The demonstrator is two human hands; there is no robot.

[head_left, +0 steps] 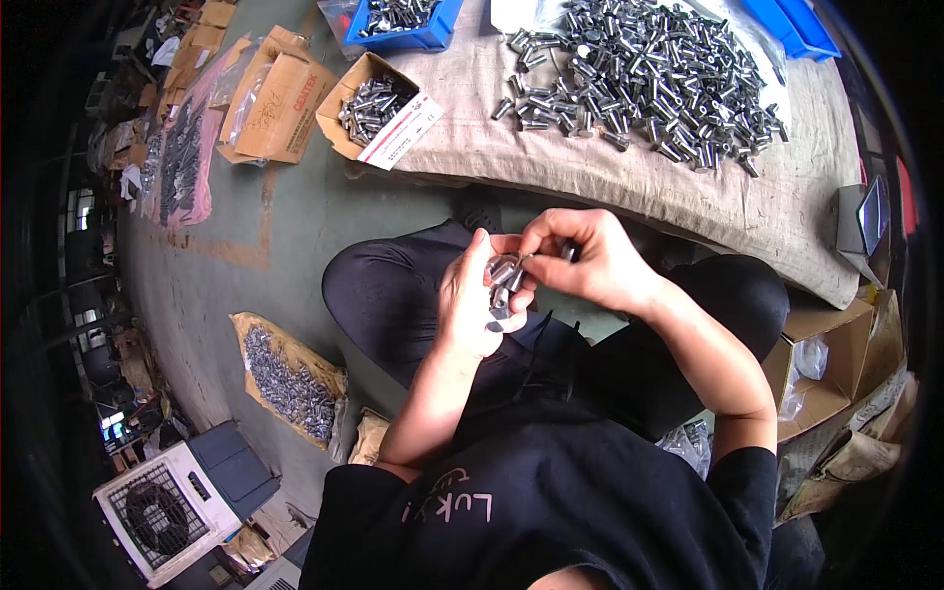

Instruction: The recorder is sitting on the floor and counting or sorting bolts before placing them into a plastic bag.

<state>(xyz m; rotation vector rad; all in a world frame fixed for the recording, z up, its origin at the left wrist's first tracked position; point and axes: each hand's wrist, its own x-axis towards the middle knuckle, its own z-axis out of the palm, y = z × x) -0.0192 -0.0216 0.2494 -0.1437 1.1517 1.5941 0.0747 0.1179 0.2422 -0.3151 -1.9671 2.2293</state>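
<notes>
Sacking (688, 192) is spread over the bench ahead and heaped with steel bolts (639, 74). Above the lap, a small bunch of bolts (503, 278) is clenched in the left hand (477, 305), shanks upright. Just right of it, one bolt is pinched by the right hand (590, 261).

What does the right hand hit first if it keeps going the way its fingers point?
Probably the bundle of metal bolts held in the left hand. The right hand points left at them, fingertips almost touching; depth is hard to judge.
</notes>
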